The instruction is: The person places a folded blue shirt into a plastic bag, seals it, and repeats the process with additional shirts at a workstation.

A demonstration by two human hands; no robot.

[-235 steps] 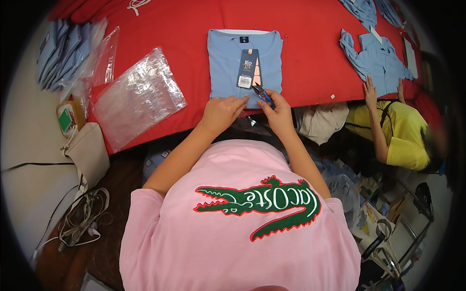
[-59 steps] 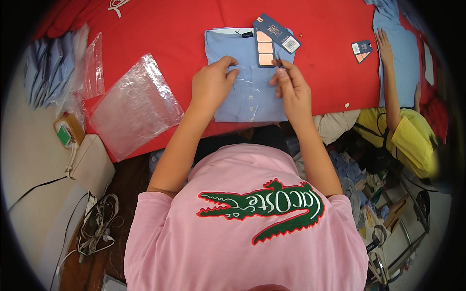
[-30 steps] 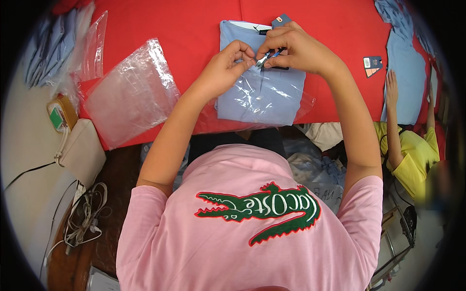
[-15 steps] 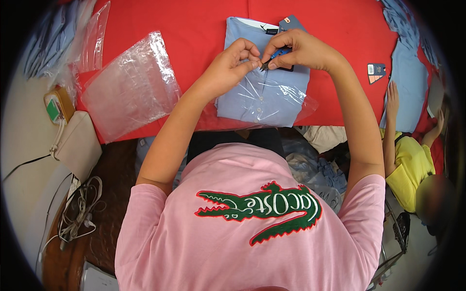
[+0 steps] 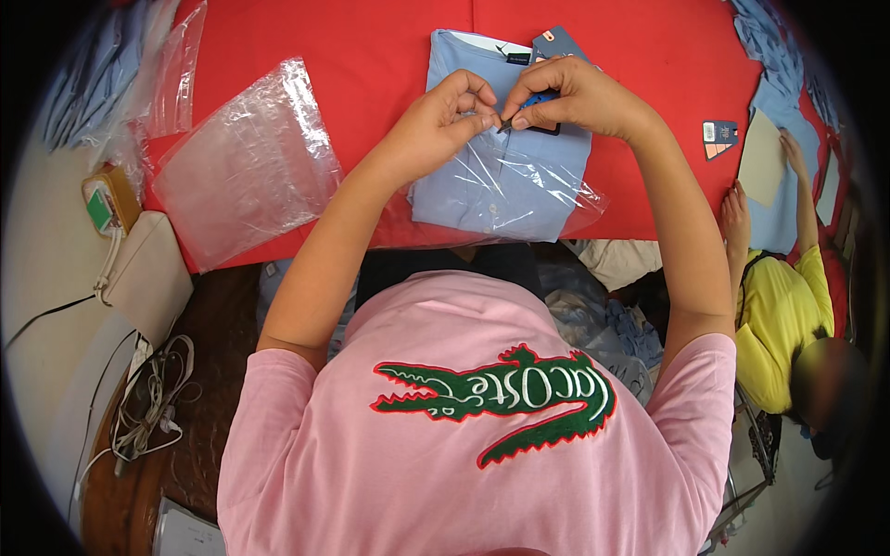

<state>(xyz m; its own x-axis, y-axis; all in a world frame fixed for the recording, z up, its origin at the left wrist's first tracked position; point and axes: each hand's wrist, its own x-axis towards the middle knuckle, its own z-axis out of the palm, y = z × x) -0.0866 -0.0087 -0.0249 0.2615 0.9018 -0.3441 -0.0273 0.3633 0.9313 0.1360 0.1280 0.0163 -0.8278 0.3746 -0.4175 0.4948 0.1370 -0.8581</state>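
Folded shirt (image 5: 459,193) lies before me on the bench (image 5: 640,102), lower part under a clear bag (image 5: 582,206). Left hand (image 5: 454,113) pinched, probably on film (view poor); right hand (image 5: 579,97) curled round snips (image 5: 540,97). I judge shirt light, soft; bag slippery, easily torn: grip edges. Tag (image 5: 554,42) crowds collar; 1 flat bag (image 5: 250,167) left.

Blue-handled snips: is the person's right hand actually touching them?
Touching. The head view shows the right hand gripping the snips, with their blue handle between thumb and fingers.
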